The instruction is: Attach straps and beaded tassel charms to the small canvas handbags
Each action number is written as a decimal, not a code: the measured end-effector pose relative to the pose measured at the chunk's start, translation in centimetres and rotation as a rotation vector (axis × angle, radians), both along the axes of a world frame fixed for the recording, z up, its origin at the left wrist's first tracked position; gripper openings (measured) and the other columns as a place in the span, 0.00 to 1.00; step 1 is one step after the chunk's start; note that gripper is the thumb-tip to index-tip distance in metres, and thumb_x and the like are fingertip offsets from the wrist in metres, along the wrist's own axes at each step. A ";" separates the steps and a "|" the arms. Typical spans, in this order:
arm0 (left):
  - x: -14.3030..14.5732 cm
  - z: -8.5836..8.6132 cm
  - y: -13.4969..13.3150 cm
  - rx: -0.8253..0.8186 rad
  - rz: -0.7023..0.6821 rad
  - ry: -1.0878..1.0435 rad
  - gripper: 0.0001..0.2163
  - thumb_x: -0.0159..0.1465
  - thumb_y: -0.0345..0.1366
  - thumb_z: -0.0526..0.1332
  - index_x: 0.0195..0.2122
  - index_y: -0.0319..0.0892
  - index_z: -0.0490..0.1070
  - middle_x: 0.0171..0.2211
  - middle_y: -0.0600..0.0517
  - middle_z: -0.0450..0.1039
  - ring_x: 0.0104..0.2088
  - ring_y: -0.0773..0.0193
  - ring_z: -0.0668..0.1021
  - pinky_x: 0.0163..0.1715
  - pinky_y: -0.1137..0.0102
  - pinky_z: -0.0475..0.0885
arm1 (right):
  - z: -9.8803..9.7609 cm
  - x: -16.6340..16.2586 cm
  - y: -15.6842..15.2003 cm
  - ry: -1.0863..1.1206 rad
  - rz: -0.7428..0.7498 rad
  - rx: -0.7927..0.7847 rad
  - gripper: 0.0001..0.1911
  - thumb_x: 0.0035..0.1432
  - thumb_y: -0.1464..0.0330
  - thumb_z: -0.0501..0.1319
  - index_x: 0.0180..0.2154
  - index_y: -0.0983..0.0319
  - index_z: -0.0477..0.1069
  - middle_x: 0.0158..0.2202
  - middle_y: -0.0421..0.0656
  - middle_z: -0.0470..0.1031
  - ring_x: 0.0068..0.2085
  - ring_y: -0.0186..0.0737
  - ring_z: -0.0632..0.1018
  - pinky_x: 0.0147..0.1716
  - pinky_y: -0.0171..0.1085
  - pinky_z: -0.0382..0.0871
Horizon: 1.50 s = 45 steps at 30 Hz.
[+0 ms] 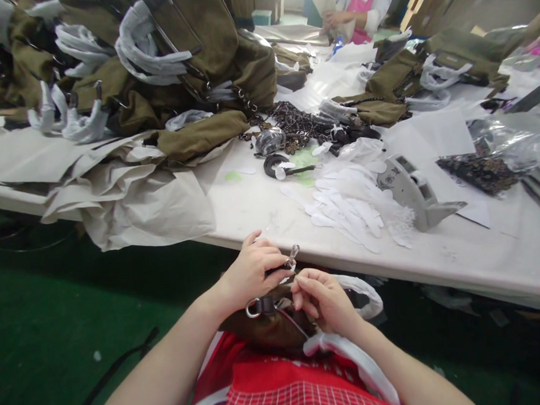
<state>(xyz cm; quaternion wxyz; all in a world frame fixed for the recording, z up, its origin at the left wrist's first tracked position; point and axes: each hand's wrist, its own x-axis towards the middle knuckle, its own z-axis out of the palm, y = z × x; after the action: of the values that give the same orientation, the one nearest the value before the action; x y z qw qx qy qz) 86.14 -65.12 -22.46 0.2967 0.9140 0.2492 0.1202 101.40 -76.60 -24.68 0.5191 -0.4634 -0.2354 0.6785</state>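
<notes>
An olive handbag (255, 330) with white-wrapped handles (366, 297) rests on my lap, against a red apron. Above it my left hand (258, 268) pinches a small silver metal clasp (293, 254), whose loop sticks up past the fingertips. Close beside, my right hand (320, 297) has its thumb and forefinger pressed together near the clasp; whatever thin piece it grips is too small to make out. A metal ring (253, 308) on a dark tab shows at the bag's left end, and its zip edge runs below my hands.
Olive bags (203, 47) are piled at the table's left. Dark chains (292, 124), a coiled black strap (274, 165), white tags (344, 209) and a grey tape dispenser (405, 193) lie on the white table (252, 216). Across it stands a person in a pink apron (361, 5).
</notes>
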 end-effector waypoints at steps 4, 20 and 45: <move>-0.7 0.8 -1.5 -0.107 0.000 -0.060 0.09 0.66 0.38 0.58 0.43 0.49 0.77 0.42 0.52 0.78 0.48 0.61 0.75 0.65 0.57 0.48 | 0.3 -0.2 -0.6 -0.023 0.037 -0.004 0.18 0.54 0.55 0.65 0.27 0.65 0.72 0.18 0.39 0.74 0.13 0.23 0.58 0.13 0.27 0.43; -1.5 -0.7 -4.2 -0.465 0.352 -0.425 0.13 0.64 0.47 0.58 0.37 0.52 0.82 0.49 0.48 0.75 0.48 0.55 0.76 0.48 0.67 0.73 | 2.3 0.0 -3.8 -0.646 0.025 0.120 0.12 0.45 0.74 0.68 0.35 0.59 0.73 0.30 0.38 0.75 0.23 0.28 0.67 0.22 0.30 0.58; -1.8 2.1 -5.5 -0.736 0.094 -0.293 0.07 0.63 0.34 0.60 0.33 0.40 0.77 0.29 0.53 0.77 0.29 0.68 0.76 0.30 0.76 0.70 | 4.0 1.2 -4.7 -0.897 0.100 0.312 0.19 0.58 0.66 0.66 0.51 0.56 0.71 0.33 0.40 0.83 0.34 0.41 0.83 0.38 0.39 0.77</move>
<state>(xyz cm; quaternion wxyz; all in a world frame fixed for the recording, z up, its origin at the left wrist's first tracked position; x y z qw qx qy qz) 84.35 -70.63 -20.34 0.6309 0.7074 0.2723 0.1654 102.56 -81.32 -20.72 0.3963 -0.6152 -0.5573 0.3923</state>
